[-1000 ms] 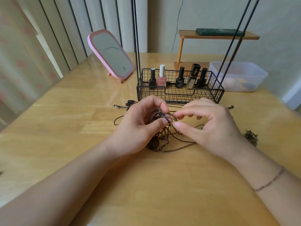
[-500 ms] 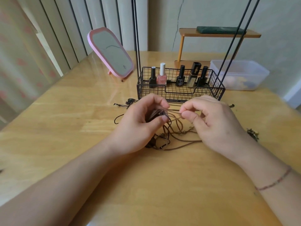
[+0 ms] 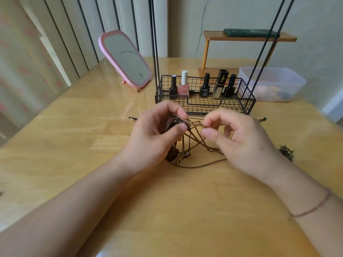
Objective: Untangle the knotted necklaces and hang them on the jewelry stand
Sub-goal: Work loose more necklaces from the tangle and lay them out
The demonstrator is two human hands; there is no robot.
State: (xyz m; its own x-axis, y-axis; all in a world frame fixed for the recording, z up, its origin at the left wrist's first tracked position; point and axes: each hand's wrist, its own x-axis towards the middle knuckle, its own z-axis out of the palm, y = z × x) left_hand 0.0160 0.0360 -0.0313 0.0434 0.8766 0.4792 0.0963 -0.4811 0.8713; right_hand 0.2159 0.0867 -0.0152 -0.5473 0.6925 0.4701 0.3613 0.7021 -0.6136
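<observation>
A tangle of brown cord necklaces [image 3: 193,143] hangs between my hands just above the wooden table [image 3: 74,145]. My left hand [image 3: 157,134] grips the knotted bundle between thumb and fingers. My right hand [image 3: 239,140] pinches one brown strand and holds it taut to the right of the knot. Loose loops and a dark round pendant [image 3: 172,154] trail onto the table below. The black wire jewelry stand [image 3: 204,97], with tall thin rods rising out of view, sits just behind my hands.
Several nail polish bottles [image 3: 183,86] stand in the stand's basket. A pink mirror [image 3: 126,58] leans at the back left. A clear plastic box [image 3: 272,84] and a small wooden shelf [image 3: 248,38] sit at the back right. A metal trinket [image 3: 286,152] lies at the right.
My right hand has drawn a strand out to the right, away from the knot. The bundle has lifted and its loops have spread apart. My left hand keeps its grip.
</observation>
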